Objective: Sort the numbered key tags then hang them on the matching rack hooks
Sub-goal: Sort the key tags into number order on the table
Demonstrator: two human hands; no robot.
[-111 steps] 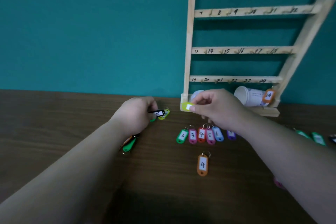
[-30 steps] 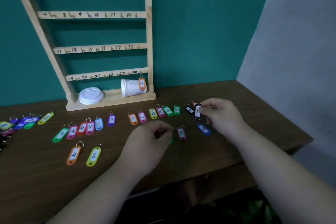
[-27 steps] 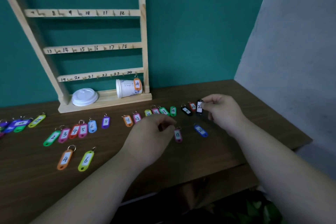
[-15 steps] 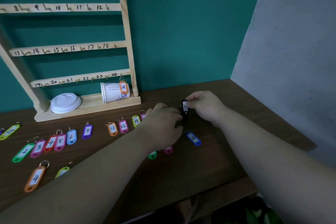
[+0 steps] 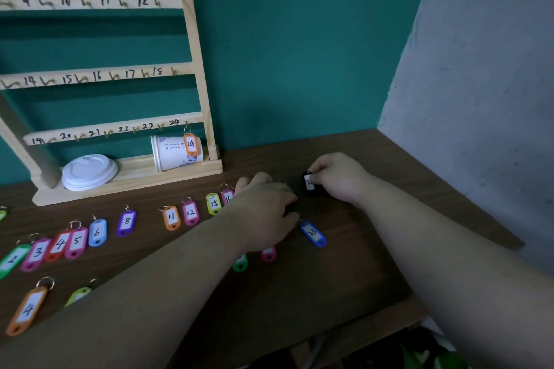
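Observation:
A wooden key rack with numbered hooks leans on the teal wall; an orange tag 24 hangs on its hook. A row of coloured numbered tags lies on the brown table, among them tag 11, tag 12, tag 15 and a blue tag 23. My right hand pinches a black tag held upright just above the table. My left hand rests palm down over the row right of tag 15, hiding the tags beneath; whether it grips one is hidden.
A paper cup lies on its side on the rack base beside a white lid. More tags lie at the left: 2 to 6, a purple 8 and an orange 4. The table's edge runs close at the right.
My head turned right from the rack's left side. Since a second ago my right hand carried the black tag slightly left and lower, and my left hand slid up over the tag row.

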